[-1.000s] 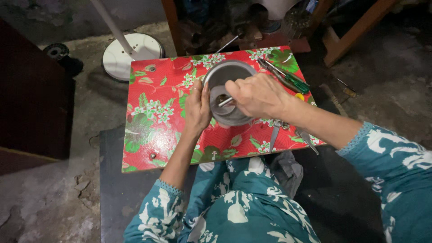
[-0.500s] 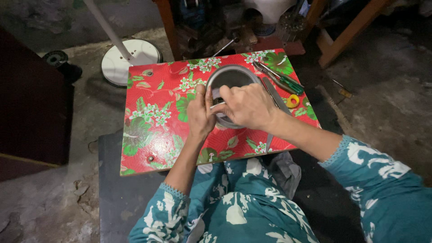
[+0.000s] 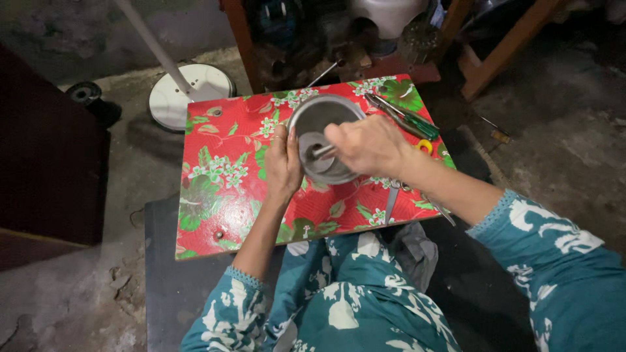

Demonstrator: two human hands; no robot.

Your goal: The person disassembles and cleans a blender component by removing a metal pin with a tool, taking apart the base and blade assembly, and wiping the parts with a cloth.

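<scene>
Head view, looking down on a low desk (image 3: 215,195) covered with a red flowered cloth. A round grey metal housing (image 3: 324,138), bowl-shaped with a raised hub in its middle, lies on the cloth toward 1 o'clock from the desk's centre.

The left hand (image 3: 282,163) lies against the housing's rim at 9 o'clock, fingers curled over the edge and pressed to it. The right hand (image 3: 368,145) comes in from 3 o'clock, closed around a thin metal rod-like tool (image 3: 323,151) whose tip points into the hub; which fingers pinch the shaft cannot be told, as the back of the hand hides them.

At 2 o'clock of the housing lie a green-handled screwdriver (image 3: 411,120) and a small yellow ring (image 3: 425,146). Just below the right wrist, near the desk's edge at 5 o'clock, lie scissors (image 3: 393,195). On the floor at 10 o'clock stands a white round base with a pole (image 3: 189,91).

Handling, as judged: the housing looks stiff, fairly heavy and smooth, likely to slide or turn on the slick cloth; the rim offers the surest hold, at opposite sides. The slender tool wants a firm grip near its upper end.
</scene>
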